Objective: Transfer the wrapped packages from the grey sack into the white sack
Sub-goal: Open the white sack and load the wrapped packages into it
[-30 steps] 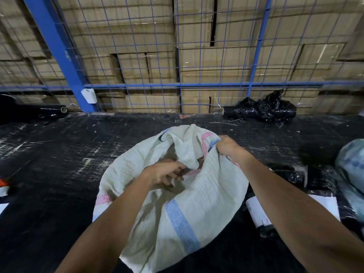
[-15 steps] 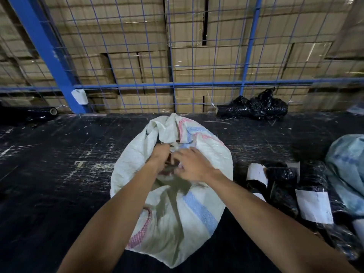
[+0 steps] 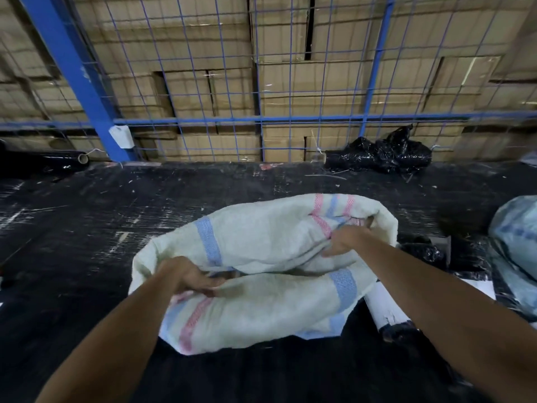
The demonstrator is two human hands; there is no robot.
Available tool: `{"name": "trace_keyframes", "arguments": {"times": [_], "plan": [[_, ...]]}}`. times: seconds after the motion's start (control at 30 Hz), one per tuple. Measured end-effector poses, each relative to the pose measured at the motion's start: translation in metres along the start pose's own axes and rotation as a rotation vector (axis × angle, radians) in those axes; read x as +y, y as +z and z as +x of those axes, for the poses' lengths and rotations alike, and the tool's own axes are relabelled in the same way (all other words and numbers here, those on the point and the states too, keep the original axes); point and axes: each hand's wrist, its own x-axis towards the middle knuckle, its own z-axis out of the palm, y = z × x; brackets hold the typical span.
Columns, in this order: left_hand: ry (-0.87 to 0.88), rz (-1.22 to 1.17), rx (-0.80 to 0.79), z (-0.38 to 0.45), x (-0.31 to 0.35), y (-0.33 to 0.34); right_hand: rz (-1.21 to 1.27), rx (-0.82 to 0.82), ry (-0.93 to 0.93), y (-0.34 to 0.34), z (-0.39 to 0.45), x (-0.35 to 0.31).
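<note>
A white woven sack (image 3: pixel 261 239) with blue and pink stripes lies on the black table, its mouth stretched wide between my hands. My left hand (image 3: pixel 189 279) grips the near-left rim of the mouth. My right hand (image 3: pixel 345 238) grips the far-right rim. Black wrapped packages (image 3: pixel 427 251) with white labels lie to the right of the sack, partly hidden by my right forearm. One labelled package (image 3: pixel 383 309) pokes out from under the sack's right side. A grey-blue sack (image 3: pixel 517 239) sits at the right edge.
A blue wire fence (image 3: pixel 261 120) with stacked cardboard boxes behind it closes the far side of the scuffed black table (image 3: pixel 87 228). A crumpled black plastic bag (image 3: pixel 383 155) lies by the fence. A roll of black film (image 3: pixel 43 164) lies at far left.
My hands, close together at the bunched sack mouth, have moved apart, left hand toward me and right hand to the right. The mouth is now pulled wide open and the sack lies flatter.
</note>
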Motion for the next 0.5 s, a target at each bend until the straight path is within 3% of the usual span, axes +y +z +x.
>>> {"name": "trace_keyframes", "arguments": {"times": [0.07,0.13,0.17,0.27,0.3,0.33,0.4,0.5], "plan": [[0.221,0.166,-0.199,-0.108,0.029,-0.041,0.012,0.128,0.025,-0.003,0.001,-0.009],[0.493,0.148,-0.265,-0.115,0.055,-0.043,0.025,0.281,0.028,-0.002,0.003,-0.016],[0.623,0.111,-0.171,-0.115,0.067,-0.042,0.044,0.345,0.024,-0.001,0.001,-0.020],[0.853,0.115,0.456,-0.114,0.104,-0.034,0.125,0.385,-0.080,0.010,0.003,-0.025],[0.836,0.170,0.644,-0.116,0.113,-0.031,0.152,0.376,-0.131,0.015,0.003,-0.024],[0.759,0.227,0.732,-0.114,0.118,-0.030,0.184,0.342,-0.192,0.017,0.002,-0.022],[0.557,0.285,0.715,-0.097,0.117,-0.024,0.204,0.271,-0.301,0.019,-0.005,-0.015],[0.348,0.319,0.735,-0.072,0.098,-0.031,0.115,0.124,-0.315,0.022,-0.013,-0.007]]}}
